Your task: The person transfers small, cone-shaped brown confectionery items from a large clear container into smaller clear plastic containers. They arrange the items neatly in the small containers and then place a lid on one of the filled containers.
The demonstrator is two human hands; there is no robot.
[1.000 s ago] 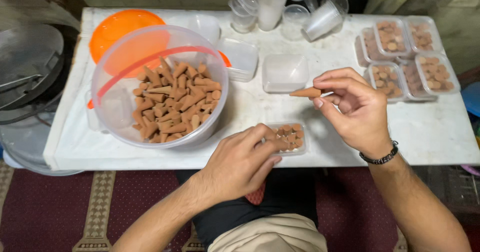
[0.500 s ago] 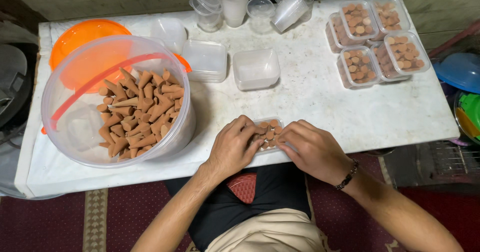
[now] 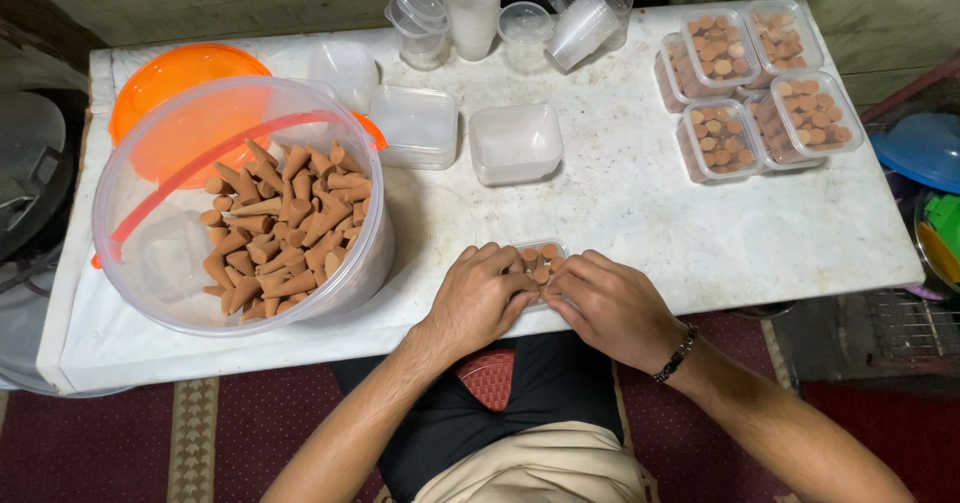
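A: Head view. Left hand and right hand together, fingers curled on a small clear box at the near table edge; brown cones stand inside it.

B: Other containers?

A: Big clear tub to the left, heaped with cones, over an orange lid. Empty clear boxes mid-table. Four filled boxes far right. Stacked cups at the back.

B: Surface, room?

A: White marble table; dark red patterned carpet below.

Soft, even overhead light, sharp focus, mild wide-angle bending at the edges.
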